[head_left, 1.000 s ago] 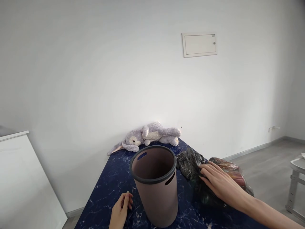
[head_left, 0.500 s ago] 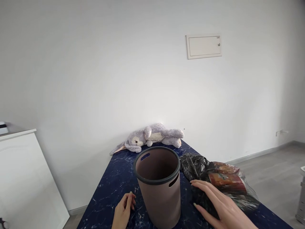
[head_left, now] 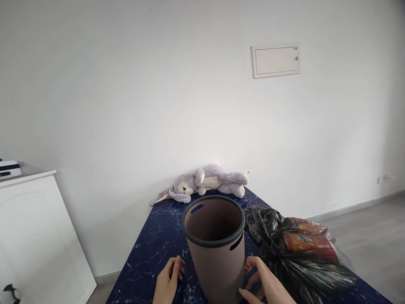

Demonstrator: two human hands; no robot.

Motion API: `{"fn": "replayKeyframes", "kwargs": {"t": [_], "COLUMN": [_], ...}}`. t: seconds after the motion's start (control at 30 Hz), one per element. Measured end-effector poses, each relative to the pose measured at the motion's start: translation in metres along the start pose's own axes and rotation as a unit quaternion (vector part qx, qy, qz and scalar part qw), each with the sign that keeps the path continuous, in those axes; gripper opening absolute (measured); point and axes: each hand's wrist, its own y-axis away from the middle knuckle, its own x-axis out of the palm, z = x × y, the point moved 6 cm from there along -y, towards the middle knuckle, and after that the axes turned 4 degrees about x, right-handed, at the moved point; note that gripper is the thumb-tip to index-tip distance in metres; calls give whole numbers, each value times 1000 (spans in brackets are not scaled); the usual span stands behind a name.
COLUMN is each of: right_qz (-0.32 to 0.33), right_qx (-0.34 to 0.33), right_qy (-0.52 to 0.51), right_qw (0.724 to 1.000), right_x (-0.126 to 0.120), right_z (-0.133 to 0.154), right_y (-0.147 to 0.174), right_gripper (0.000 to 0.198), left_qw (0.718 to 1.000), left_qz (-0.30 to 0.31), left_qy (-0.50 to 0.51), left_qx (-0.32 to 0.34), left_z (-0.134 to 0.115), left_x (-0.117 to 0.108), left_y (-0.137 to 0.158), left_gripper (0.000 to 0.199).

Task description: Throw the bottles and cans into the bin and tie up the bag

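Observation:
A brownish-grey trash can (head_left: 218, 266) with a dark grey rim and slotted handles stands upright on the blue marbled table (head_left: 155, 240). Nothing shows inside the part of it that I can see. My left hand (head_left: 169, 278) rests on the table left of the can, its thumb against loosely curled fingers, holding nothing. On the other side, my right hand (head_left: 264, 280) is at the can's lower wall, thumb and fingers apart; the fingertips look close to it or touching. To the right of that hand lies a knotted black plastic bag (head_left: 284, 253), with orange-red packaging showing through.
A grey plush rabbit (head_left: 202, 181) lies on its side at the table's far end, against the wall. A white cabinet (head_left: 38, 236) stands at the left, with a black-and-white object (head_left: 10, 169) on top. Grey floor (head_left: 376, 236) shows at the right.
My right hand has come off the black bag and moved left to the trash can's side. The left hand has stayed beside the can. The view has turned slightly left.

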Motion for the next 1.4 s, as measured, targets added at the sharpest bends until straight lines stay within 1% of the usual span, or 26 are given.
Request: {"fn": "replayKeyframes", "kwargs": {"t": [0.07, 0.17, 0.27, 0.33, 0.5, 0.63, 0.77, 0.9, 1.0, 1.17, 1.27, 1.4], "right_qz": [2, 24, 61, 74, 58, 43, 43, 3, -57, -125, -163, -196], "right_qx": [12, 28, 16, 6, -38, -68, -89, -93, -82, -93, -53, 8], "right_qy": [-4, -10, -17, -22, -26, -17, 4, 95, 203, 362, 423, 477], "right_qw": [1000, 999, 998, 997, 997, 997, 995, 991, 974, 919, 890, 857], "right_x": [3, 5, 7, 10, 22, 33, 39, 37, 34, 38, 35, 28], "right_z": [-5, -10, -3, 5, 25, 31, 27, 11, -8, -31, -38, -41], "right_y": [-1, -4, -6, -9, -20, -30, -38, -44, -52, -82, -99, -107], "right_gripper": [54, 56, 50, 46, 45, 46, 50, 47, 46, 52, 57, 62], "left_qw": [1000, 1000, 1000, 1000, 998, 994, 991, 991, 991, 988, 987, 990], "left_qz": [2, 11, 13, 8, -40, -69, -82, -76, -75, -80, -87, -91], "left_qy": [0, 0, 0, -4, 0, 15, 7, 9, 23, 43, 48, 36], "left_qx": [-2, -11, -19, -24, -45, -83, -109, -111, -111, -125, -123, -104], "left_z": [0, 1, 2, 3, 8, 13, 13, 12, 14, 17, 14, 9], "left_x": [1, 2, 3, 2, -6, -11, -14, -13, -12, -12, -13, -12], "left_y": [0, 0, 0, 0, -1, -2, -1, 0, 0, -3, -4, -2], "left_gripper": [66, 69, 70, 70, 69, 72, 73, 74, 74, 70, 67, 62]}}
